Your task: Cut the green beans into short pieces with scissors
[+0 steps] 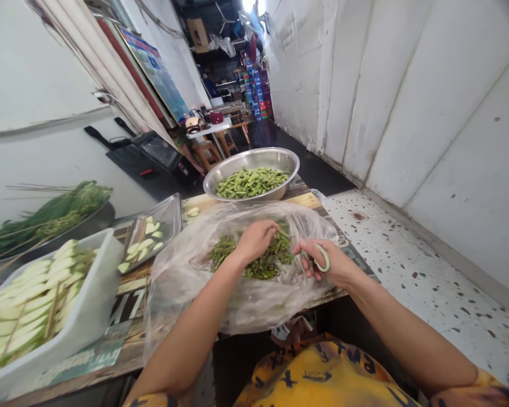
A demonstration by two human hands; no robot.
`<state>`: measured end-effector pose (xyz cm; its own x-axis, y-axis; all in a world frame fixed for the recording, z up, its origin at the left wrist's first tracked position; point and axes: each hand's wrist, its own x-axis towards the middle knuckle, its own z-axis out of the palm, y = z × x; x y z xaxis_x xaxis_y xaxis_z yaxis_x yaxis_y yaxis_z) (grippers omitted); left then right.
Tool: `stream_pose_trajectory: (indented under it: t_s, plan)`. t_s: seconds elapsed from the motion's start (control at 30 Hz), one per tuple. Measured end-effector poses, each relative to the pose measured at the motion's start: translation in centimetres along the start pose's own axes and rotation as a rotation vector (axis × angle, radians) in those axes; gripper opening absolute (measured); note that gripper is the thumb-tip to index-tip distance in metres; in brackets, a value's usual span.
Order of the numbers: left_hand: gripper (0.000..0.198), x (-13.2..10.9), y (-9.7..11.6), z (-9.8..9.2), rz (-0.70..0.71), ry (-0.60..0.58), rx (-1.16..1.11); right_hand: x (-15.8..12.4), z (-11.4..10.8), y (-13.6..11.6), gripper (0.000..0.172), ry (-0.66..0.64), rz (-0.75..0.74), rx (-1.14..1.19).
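Observation:
A clear plastic bag (pixel 182 271) lies spread on the table with a heap of small green and brownish edamame pods (pixel 261 267) in its opening. My left hand (pixel 257 240) reaches over that heap, fingers curled and pinched, with a green pod showing at the fingertips. My right hand (pixel 322 261) is wrapped around scissors whose pale green handle (pixel 324 259) loops over the fingers. It is at the right side of the bag's opening; the blades are hard to make out. Behind the bag stands a wide steel bowl (pixel 294 165) holding many green edamame pods (pixel 254 182).
To the left are a white bin (pixel 97 282) of skewered pale green slices, a metal tray (pixel 176 217) with more slices, and a basin (pixel 95 223) of leafy greens. A white wall (pixel 407 96) runs along the right. A small white table (pixel 220 125) stands farther back.

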<state>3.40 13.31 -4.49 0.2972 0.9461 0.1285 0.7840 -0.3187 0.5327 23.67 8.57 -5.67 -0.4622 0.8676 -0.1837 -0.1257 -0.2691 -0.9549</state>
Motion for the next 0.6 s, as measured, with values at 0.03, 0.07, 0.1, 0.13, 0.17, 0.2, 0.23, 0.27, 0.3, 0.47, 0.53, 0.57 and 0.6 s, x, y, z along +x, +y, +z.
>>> stream_pose_trajectory:
  t_s: [0.03, 0.07, 0.1, 0.13, 0.17, 0.2, 0.23, 0.27, 0.3, 0.47, 0.53, 0.57, 0.6]
  plan:
    - [0.025, 0.5, 0.3, 0.3, 0.033, -0.037, 0.031, -0.1, 0.0, 0.1, 0.051, 0.001, -0.004, -0.002]
    - [0.024, 1.0, 0.6, 0.5, 0.061, -0.069, 0.073, -0.1, 0.0, 0.1, 0.051, 0.003, -0.006, -0.002]
    - [0.022, 1.5, 0.8, 0.8, 0.091, -0.095, 0.125, -0.1, 0.0, 0.2, 0.051, 0.005, -0.007, -0.002]
    - [0.020, 1.9, 1.0, 1.0, 0.121, -0.119, 0.178, -0.1, -0.1, 0.2, 0.051, 0.007, -0.007, -0.002]
    - [0.018, 2.3, 1.1, 1.2, 0.145, -0.143, 0.224, -0.1, -0.1, 0.2, 0.051, 0.008, -0.006, -0.003]
    - [0.015, 2.6, 1.3, 1.4, 0.156, -0.161, 0.258, -0.1, -0.2, 0.2, 0.052, 0.008, -0.004, -0.004]
    - [0.012, 2.8, 1.4, 1.4, 0.160, -0.168, 0.268, -0.2, -0.2, 0.2, 0.051, 0.010, 0.000, -0.008]
    - [0.010, 3.0, 1.4, 1.3, 0.158, -0.161, 0.242, -0.3, -0.3, 0.1, 0.051, 0.012, 0.004, -0.012]
    - [0.010, 3.1, 1.5, 1.1, 0.147, -0.138, 0.176, -0.3, -0.3, 0.1, 0.051, 0.013, 0.009, -0.016]
    - [0.021, 2.0, 0.6, -0.8, -0.167, 0.061, -0.674, -0.5, -0.2, 0.1, 0.048, -0.012, 0.016, -0.071]
    - [0.026, 1.2, -0.2, -1.4, -0.375, 0.029, -1.057, -0.4, 0.0, 0.2, 0.049, -0.043, 0.023, -0.098]
    - [0.028, 0.7, -0.6, -1.6, -0.458, 0.003, -1.198, -0.2, 0.2, 0.2, 0.050, -0.064, 0.026, -0.112]
    - [0.028, 0.3, -1.0, -1.7, -0.522, -0.013, -1.297, -0.1, 0.4, 0.3, 0.050, -0.085, 0.028, -0.130]
